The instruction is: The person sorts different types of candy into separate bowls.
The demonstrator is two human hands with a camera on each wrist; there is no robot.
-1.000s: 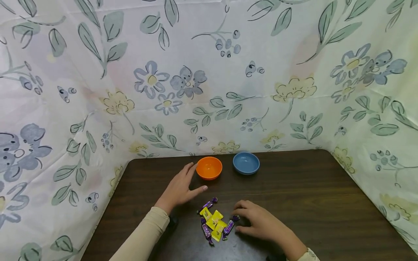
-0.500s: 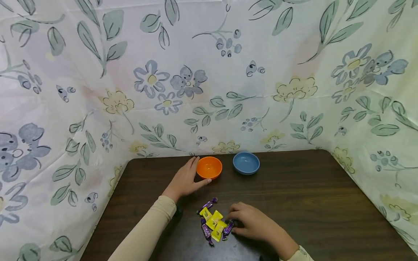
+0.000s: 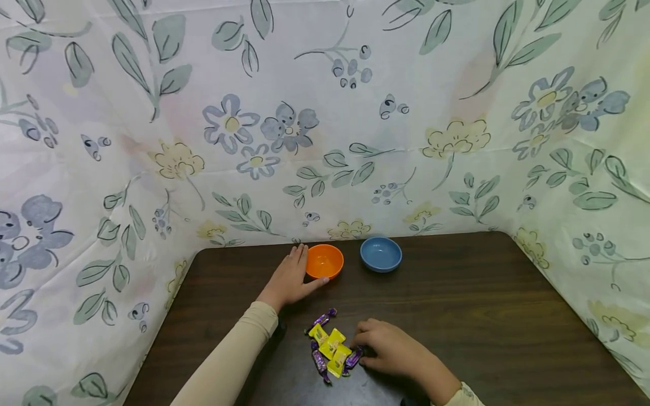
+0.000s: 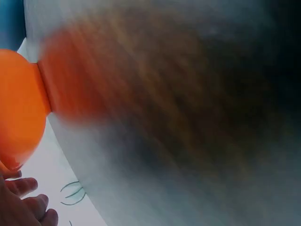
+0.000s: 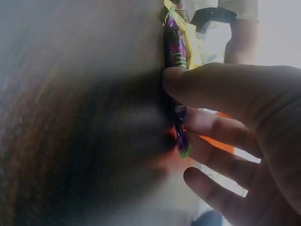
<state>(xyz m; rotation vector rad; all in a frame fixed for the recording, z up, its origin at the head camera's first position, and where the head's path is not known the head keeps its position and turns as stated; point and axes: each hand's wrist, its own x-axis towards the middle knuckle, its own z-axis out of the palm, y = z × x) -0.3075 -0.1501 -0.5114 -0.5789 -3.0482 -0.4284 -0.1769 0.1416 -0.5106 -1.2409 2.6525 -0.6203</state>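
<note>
My left hand [image 3: 288, 281] rests against the orange bowl [image 3: 325, 261], its fingers fairly straight along the left side and the thumb at the near rim. In the left wrist view the fingertips [image 4: 29, 186] show beside the same bowl [image 4: 19, 108]. Nearer to me, my right hand [image 3: 392, 347] pinches a purple-wrapped candy [image 3: 353, 358] on the table. The right wrist view has the thumb [image 5: 188, 84] across this twisted wrapper [image 5: 176, 49], with fingers on its far side. Yellow-wrapped candies [image 3: 332, 343] and two more purple ones [image 3: 319, 363] lie close by on the left.
A blue bowl [image 3: 381, 254] stands to the right of the orange one, near the back edge of the dark wooden table [image 3: 482, 293]. Floral cloth [image 3: 325, 113] hangs behind the table and along both sides.
My left hand has moved forward and right until it touches the orange bowl. The right hand has shifted left onto the purple candy and taken hold of it.
</note>
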